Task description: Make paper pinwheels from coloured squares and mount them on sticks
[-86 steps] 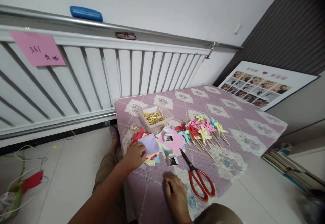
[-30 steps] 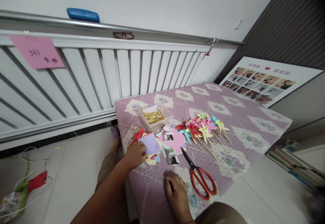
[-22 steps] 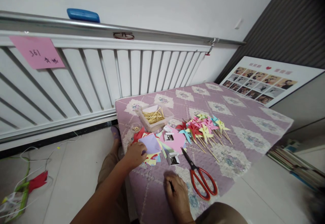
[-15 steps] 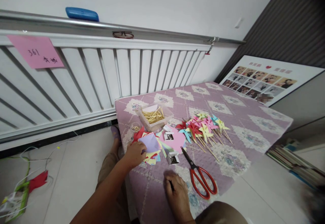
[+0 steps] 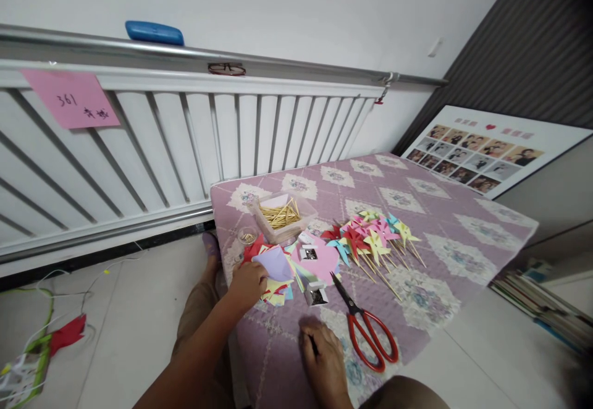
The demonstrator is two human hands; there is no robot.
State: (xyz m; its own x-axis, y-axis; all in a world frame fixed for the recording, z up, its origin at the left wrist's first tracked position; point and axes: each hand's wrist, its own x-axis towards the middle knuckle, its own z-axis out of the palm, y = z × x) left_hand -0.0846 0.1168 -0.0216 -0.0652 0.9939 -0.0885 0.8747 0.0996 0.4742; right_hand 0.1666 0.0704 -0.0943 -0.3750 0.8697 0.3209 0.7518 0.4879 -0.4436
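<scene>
My left hand (image 5: 248, 284) is closed at the lower left edge of a lavender paper sheet (image 5: 275, 264), its fingertips partly hidden. Under and around that sheet lies a stack of coloured paper pieces (image 5: 279, 294) in yellow, red and blue. My right hand (image 5: 325, 353) rests on the cloth with its fingers curled in, and nothing shows in it. To its right lie large red-handled scissors (image 5: 354, 310), blades slightly apart. Two small white boxes of dark pins, an upper box (image 5: 307, 253) and a lower box (image 5: 317, 295), stand by pink paper (image 5: 327, 261).
Finished paper pinwheels (image 5: 370, 236) on sticks lie in a heap to the right. Behind the papers stand a clear plastic box (image 5: 280, 233) of thin sticks and a small round tub (image 5: 247, 236). A radiator (image 5: 231, 131) borders the far side of the cloth-covered surface (image 5: 287, 353).
The view has shifted slightly, so everything sits a little lower in the picture. Both hands keep nearly the same place on the table.
</scene>
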